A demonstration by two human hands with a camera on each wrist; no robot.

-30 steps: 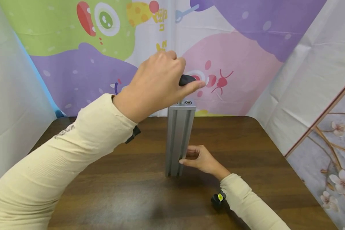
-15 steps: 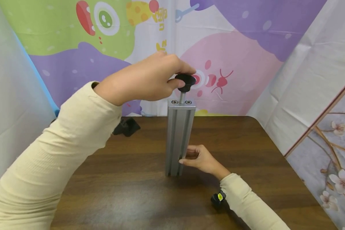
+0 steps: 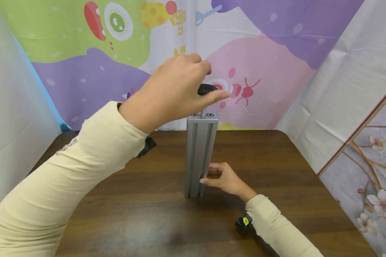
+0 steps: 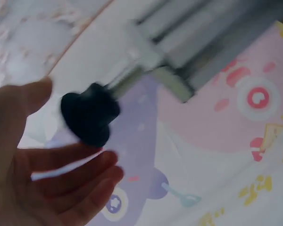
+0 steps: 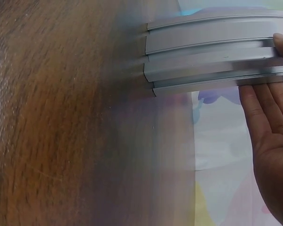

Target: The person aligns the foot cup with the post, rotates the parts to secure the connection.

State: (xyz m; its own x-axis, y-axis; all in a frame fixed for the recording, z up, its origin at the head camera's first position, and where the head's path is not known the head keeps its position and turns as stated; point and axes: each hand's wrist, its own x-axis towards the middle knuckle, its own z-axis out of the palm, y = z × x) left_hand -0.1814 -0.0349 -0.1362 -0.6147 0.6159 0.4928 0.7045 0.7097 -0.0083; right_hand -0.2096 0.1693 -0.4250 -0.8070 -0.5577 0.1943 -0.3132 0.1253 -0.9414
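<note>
The person's left arm slants up to the post's top, its hand (image 3: 173,91) loosely spread about the knob (image 3: 207,89), thumb apart from it. Low down, the right hand (image 3: 226,179) pinches the post (image 3: 199,157) between thumb and fingers. I count one knob on one rod (image 4: 127,82), two bolts (image 3: 210,115) beside it, one post upright on one table (image 3: 132,214).

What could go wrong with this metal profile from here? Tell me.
The slotted aluminium profile stands on its narrow end, held low down by the right grip; a sideways push up top might tip it. The left grip has its thumb tip off the black knob, so its fingers might slip.
</note>
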